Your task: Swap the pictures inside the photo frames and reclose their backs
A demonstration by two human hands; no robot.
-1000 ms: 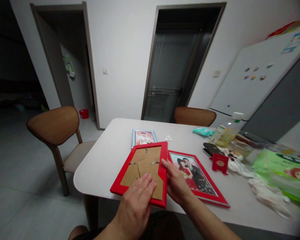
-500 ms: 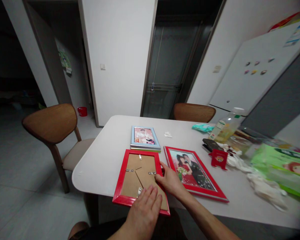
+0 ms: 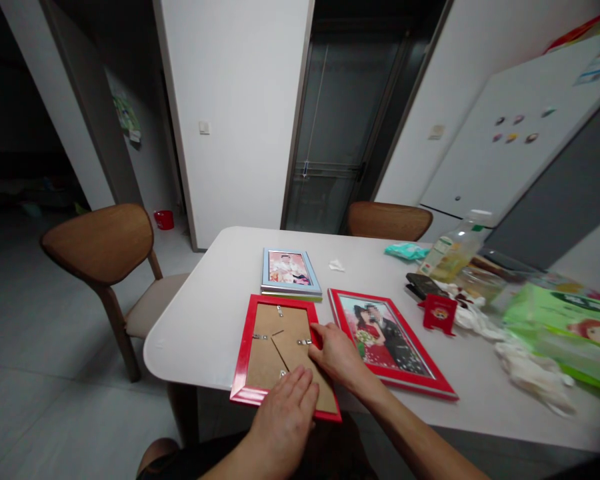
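A red picture frame (image 3: 244, 360) lies face down at the table's near edge, its lower part jutting past it. Its brown backing board (image 3: 266, 320) shows metal clips on the sides and a thin stand slot. My left hand (image 3: 285, 417) rests over the bottom rail, fingers together on the board beside the lower clip; its thumb is hidden. My right hand (image 3: 337, 357) holds the right rail, fingers bent near the right clip (image 3: 304, 342). Right of it lies another red frame (image 3: 417, 387), face up with a couple's photo. Behind sits a light-blue frame (image 3: 310, 288) on a greenish-edged one.
Along the table's right side are a bottle (image 3: 450, 250), a dark phone-like object (image 3: 423, 287), a red card holder (image 3: 439, 313), crumpled tissues (image 3: 533, 377) and a green tissue pack (image 3: 560, 333). Wooden chairs stand at the left (image 3: 100, 243) and far side (image 3: 390, 220).
The red frame's lower end has shifted slightly up and right, with both hands still on it. My left hand has moved a little with it. The view has tilted slightly.
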